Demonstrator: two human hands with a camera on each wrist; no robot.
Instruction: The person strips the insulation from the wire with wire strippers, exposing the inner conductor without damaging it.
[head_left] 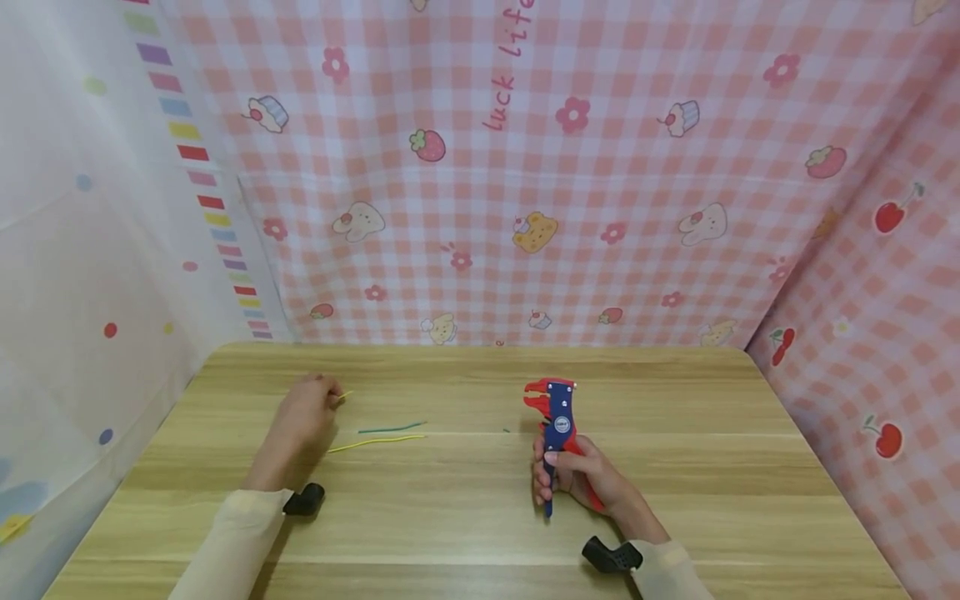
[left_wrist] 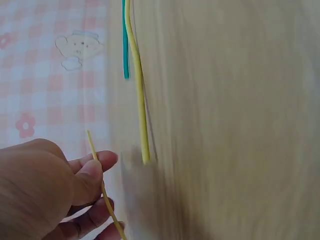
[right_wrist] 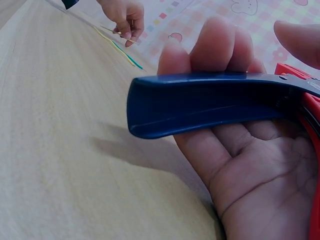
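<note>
My left hand (head_left: 303,415) pinches a thin yellow wire (left_wrist: 94,147) between thumb and forefinger, above the left part of the table. In the left wrist view, the wire runs down past the other fingers. On the table beside this hand lie another yellow wire (head_left: 377,442) and a shorter green wire (head_left: 392,428), roughly side by side. My right hand (head_left: 600,479) grips a blue and red wire stripper (head_left: 561,408) by its handles, its red jaws upward and facing left. The blue handle (right_wrist: 200,102) fills much of the right wrist view, with fingers wrapped round it.
A tiny green scrap (head_left: 506,431) lies on the wooden table (head_left: 450,517), left of the stripper. A pink checked cloth (head_left: 480,275) hangs along the table's back edge, with more cloth on both sides. Black wrist devices (head_left: 306,500) sit at both cuffs.
</note>
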